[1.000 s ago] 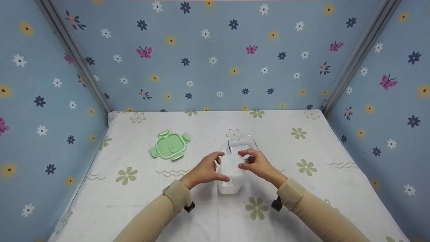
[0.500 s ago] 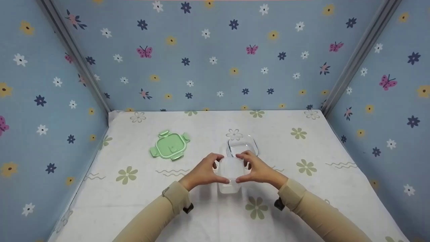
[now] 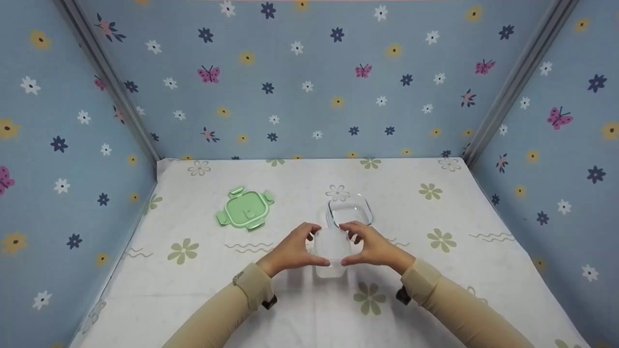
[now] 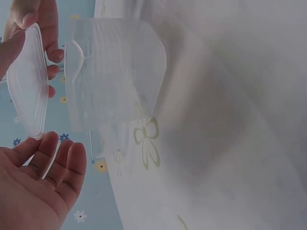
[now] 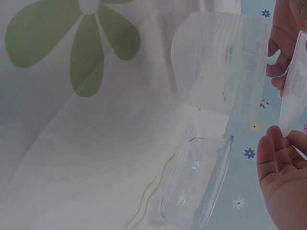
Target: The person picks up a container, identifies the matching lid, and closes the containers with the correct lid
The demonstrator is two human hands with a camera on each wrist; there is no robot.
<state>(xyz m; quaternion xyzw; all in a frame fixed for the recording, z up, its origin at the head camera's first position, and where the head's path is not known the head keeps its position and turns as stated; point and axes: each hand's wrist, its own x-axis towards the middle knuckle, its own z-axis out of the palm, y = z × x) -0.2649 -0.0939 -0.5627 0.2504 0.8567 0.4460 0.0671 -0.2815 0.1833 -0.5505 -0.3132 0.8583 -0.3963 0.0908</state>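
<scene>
Both hands hold a translucent plastic lid [image 3: 332, 240] just above a tall translucent plastic tub [image 3: 331, 269] standing on the table. My left hand [image 3: 312, 244] pinches the lid's left edge between thumb and fingers, and my right hand [image 3: 349, 244] pinches the right edge. In the left wrist view the lid [image 4: 26, 81] is seen edge-on beside the tub [image 4: 115, 72], with the left hand's fingers [image 4: 53, 163] at its lower rim. The right wrist view shows the tub [image 5: 225, 62], the lid's edge [image 5: 292, 91] and the right hand's fingers [image 5: 280, 163].
A clear glass dish [image 3: 349, 210] sits directly behind the tub, and appears as the glass dish [image 5: 196, 184] in the right wrist view. A green clip lid [image 3: 243, 210] lies at the left. The flowered cloth [image 3: 459, 270] covers the table, with blue patterned walls on three sides.
The lid has come down closer to the tub's mouth. My right hand shifted from the lid's top to its right edge and both hands drew slightly toward me.
</scene>
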